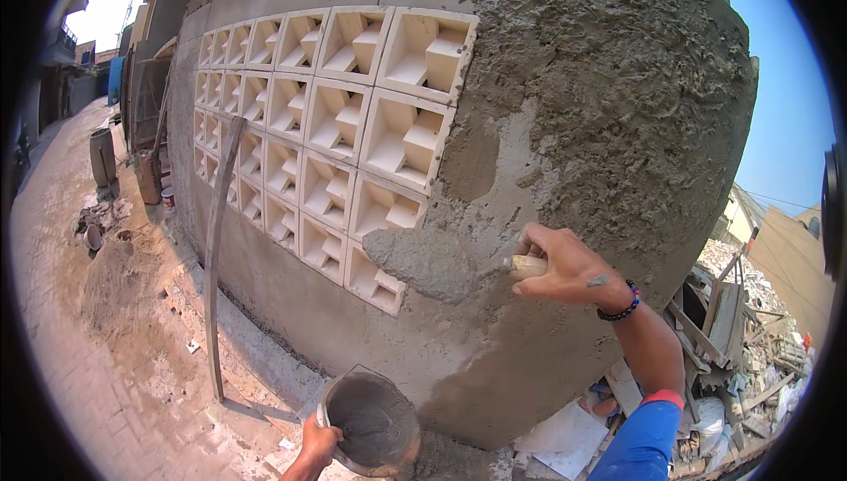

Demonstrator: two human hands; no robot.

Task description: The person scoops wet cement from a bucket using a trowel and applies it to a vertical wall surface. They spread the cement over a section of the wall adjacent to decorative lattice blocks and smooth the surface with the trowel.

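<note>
My right hand (560, 265) is closed around the wooden handle of a trowel (419, 262). Grey mortar covers the blade, which lies close to the wall beside the lower corner of the cream vent blocks (338, 185); whether it touches the wall I cannot tell. At the bottom, my left hand (316, 446) grips the rim of a bucket (328, 406) with wet mortar inside. The wall (503, 384) carries rough mortar (635, 84) at the upper right and smoother patches around the trowel.
A long wooden batten (217, 278) leans against the wall at the left. Beyond it are a sand pile (119, 278) and a paved lane (53, 313). Rubble and broken boards (732, 331) lie at the right, with a pale flat sheet (565, 437) by the wall's foot.
</note>
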